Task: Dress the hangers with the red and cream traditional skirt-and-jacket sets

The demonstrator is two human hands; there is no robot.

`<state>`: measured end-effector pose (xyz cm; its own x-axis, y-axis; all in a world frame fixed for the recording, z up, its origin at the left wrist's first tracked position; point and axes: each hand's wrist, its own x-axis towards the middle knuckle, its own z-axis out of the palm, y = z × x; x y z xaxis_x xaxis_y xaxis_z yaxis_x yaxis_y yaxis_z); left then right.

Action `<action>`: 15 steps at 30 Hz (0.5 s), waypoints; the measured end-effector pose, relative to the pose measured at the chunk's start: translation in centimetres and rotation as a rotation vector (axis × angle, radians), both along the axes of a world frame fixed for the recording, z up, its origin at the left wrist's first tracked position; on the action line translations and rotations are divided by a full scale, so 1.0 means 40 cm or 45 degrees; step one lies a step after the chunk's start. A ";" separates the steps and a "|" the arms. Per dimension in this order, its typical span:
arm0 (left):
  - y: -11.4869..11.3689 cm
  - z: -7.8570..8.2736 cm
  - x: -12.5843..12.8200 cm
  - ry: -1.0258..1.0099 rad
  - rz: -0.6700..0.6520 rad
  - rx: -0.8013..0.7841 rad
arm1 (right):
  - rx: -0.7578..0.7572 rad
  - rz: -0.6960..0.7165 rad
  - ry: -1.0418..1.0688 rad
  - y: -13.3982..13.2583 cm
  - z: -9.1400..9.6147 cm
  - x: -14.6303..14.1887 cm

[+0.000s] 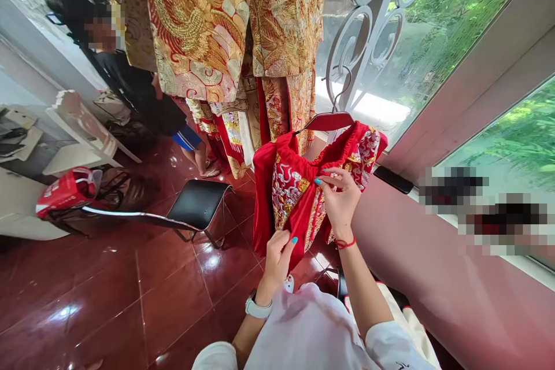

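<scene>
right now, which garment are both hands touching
The red embroidered garment on the hanger by the window; the mostly gold garments hang beyond, untouched.

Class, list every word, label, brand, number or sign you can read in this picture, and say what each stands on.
No text can be read.
Red bag: any print is too small and blurred to read.
Dark mark on the white sleeve: too small to read.
Red embroidered garment: patterns, no readable lettering.
</scene>
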<state>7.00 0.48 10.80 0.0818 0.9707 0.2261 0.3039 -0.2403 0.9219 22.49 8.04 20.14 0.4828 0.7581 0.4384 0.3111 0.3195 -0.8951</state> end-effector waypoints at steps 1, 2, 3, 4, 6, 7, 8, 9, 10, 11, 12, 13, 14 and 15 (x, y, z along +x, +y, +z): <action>0.001 -0.003 -0.003 0.000 0.002 -0.013 | -0.013 0.019 -0.033 0.001 0.004 0.001; 0.004 -0.008 -0.005 -0.006 -0.004 -0.042 | -0.027 0.049 -0.074 -0.001 0.003 0.003; 0.007 -0.011 -0.007 -0.006 -0.028 -0.080 | -0.043 0.097 -0.124 -0.004 -0.001 0.007; 0.013 -0.013 -0.011 0.010 -0.075 -0.118 | -0.047 0.146 -0.175 -0.009 -0.010 0.014; 0.032 -0.006 -0.025 0.085 -0.190 -0.155 | 0.001 0.157 -0.240 -0.014 -0.034 0.043; 0.048 0.005 -0.036 0.120 -0.224 -0.143 | 0.040 0.091 -0.248 -0.011 -0.048 0.068; 0.068 0.021 -0.051 0.137 -0.216 -0.107 | 0.077 -0.025 -0.243 -0.003 -0.062 0.099; 0.093 0.042 -0.068 0.128 -0.156 -0.049 | 0.103 -0.178 -0.237 0.012 -0.075 0.135; 0.125 0.068 -0.085 0.092 -0.053 0.031 | 0.110 -0.333 -0.240 0.031 -0.086 0.175; 0.162 0.096 -0.102 0.042 0.069 0.128 | 0.097 -0.455 -0.261 0.056 -0.096 0.216; 0.205 0.126 -0.117 -0.005 0.188 0.235 | 0.072 -0.527 -0.296 0.083 -0.104 0.256; 0.252 0.155 -0.129 -0.043 0.286 0.338 | 0.040 -0.537 -0.335 0.111 -0.110 0.291; 0.300 0.181 -0.136 -0.062 0.335 0.419 | 0.006 -0.516 -0.361 0.137 -0.115 0.319; 0.348 0.202 -0.138 -0.065 0.333 0.462 | -0.030 -0.470 -0.371 0.159 -0.118 0.342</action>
<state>1.48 14.40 18.88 -0.1760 0.8141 0.5533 0.3537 -0.4723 0.8074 36.16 14.38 15.43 0.5817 0.5701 0.5802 0.6393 0.1206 -0.7594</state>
